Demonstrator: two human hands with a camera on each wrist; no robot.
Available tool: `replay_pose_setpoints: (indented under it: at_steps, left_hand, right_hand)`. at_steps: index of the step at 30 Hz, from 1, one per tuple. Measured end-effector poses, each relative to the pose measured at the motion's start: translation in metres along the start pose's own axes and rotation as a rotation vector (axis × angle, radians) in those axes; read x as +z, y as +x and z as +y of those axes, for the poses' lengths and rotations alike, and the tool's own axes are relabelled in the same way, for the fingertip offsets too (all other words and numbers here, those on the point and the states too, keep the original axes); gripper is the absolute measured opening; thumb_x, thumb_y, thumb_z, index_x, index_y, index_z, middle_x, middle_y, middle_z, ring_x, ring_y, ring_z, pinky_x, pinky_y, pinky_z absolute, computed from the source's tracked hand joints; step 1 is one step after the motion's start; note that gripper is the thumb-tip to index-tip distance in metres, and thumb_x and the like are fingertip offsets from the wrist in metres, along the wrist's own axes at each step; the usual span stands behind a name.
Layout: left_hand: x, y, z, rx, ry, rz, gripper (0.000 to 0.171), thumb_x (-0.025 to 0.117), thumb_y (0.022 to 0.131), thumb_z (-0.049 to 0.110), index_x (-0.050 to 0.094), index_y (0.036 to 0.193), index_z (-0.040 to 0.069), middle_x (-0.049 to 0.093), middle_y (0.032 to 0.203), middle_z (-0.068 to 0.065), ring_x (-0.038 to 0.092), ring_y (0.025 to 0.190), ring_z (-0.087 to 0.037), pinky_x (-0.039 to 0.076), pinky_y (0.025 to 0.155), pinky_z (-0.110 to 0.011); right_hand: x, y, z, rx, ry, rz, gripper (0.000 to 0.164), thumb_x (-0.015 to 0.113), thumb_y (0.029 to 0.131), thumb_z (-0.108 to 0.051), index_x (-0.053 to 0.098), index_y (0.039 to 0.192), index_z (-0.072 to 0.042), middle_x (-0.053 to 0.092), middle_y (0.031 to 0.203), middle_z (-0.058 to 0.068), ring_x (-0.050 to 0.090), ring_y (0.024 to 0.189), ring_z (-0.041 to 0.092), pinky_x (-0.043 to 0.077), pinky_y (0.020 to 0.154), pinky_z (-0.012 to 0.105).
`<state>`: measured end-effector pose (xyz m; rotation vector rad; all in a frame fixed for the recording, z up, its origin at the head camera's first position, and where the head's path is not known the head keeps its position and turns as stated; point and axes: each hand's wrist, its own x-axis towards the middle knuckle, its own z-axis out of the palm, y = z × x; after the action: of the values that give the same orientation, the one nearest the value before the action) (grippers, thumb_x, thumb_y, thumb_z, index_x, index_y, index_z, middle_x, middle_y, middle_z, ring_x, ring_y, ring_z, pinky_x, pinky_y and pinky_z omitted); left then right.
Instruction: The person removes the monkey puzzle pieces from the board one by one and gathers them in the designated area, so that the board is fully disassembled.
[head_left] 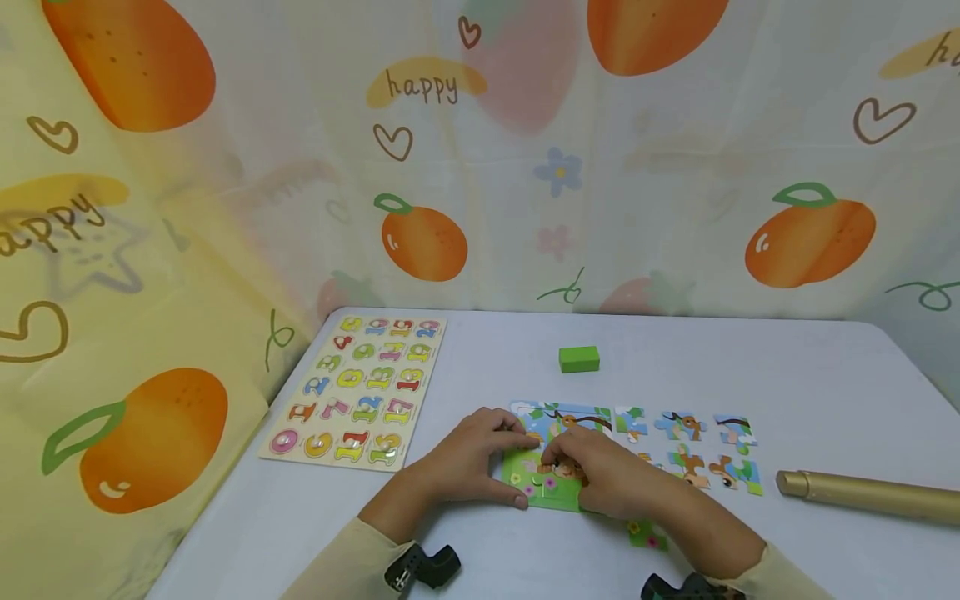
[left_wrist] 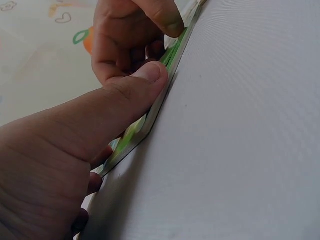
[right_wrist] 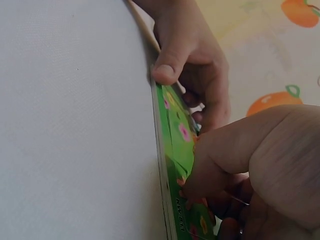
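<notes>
A jigsaw puzzle board (head_left: 555, 497) with a green and blue cartoon scene lies on the white table. My left hand (head_left: 480, 458) grips its left side, the thumb at the near left corner and the fingers bent over the picture. In the left wrist view that thumb (left_wrist: 145, 77) presses on the board's edge. My right hand (head_left: 618, 475) is over the board's right part, its fingers curled down at a puzzle piece (head_left: 564, 469) in the picture. The right wrist view shows bent fingers (right_wrist: 215, 165) low against the board; they hide most of the piece.
Several loose puzzle pieces (head_left: 681, 426) lie right of the board, another piece (head_left: 647, 535) nearer me. A number board (head_left: 352, 392) rests at left, a green block (head_left: 579, 359) behind. A gold cylinder (head_left: 870, 492) lies at right. A fruit-print curtain (head_left: 510, 208) hangs behind the table.
</notes>
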<state>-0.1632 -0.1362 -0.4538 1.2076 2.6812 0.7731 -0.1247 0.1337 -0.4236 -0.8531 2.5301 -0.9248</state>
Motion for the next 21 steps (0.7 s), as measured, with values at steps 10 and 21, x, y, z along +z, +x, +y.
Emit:
replay_pose_setpoints:
  at_steps: [10, 21]
  left_hand:
    - [-0.0020, 0.0005, 0.0014, -0.002, 0.017, -0.010, 0.076, 0.095, 0.076, 0.055, 0.071, 0.142, 0.027, 0.057, 0.131, 0.009, 0.048, 0.121, -0.012, 0.041, 0.106, -0.038]
    - [-0.0003, 0.0001, -0.0011, 0.013, 0.011, 0.003, 0.075, 0.094, 0.076, 0.057, 0.072, 0.141, 0.028, 0.057, 0.131, 0.009, 0.048, 0.121, -0.012, 0.041, 0.107, -0.037]
  right_hand:
    - [-0.0024, 0.0043, 0.0043, -0.032, 0.023, 0.006, 0.054, 0.065, 0.078, 0.012, 0.064, 0.119, -0.024, 0.055, 0.100, -0.004, 0.050, 0.091, 0.015, 0.043, 0.079, 0.032]
    - [-0.0024, 0.0049, 0.0052, -0.008, 0.100, 0.010, 0.041, 0.070, 0.086, 0.002, 0.066, 0.120, -0.020, 0.058, 0.099, -0.003, 0.051, 0.083, 0.012, 0.044, 0.076, 0.031]
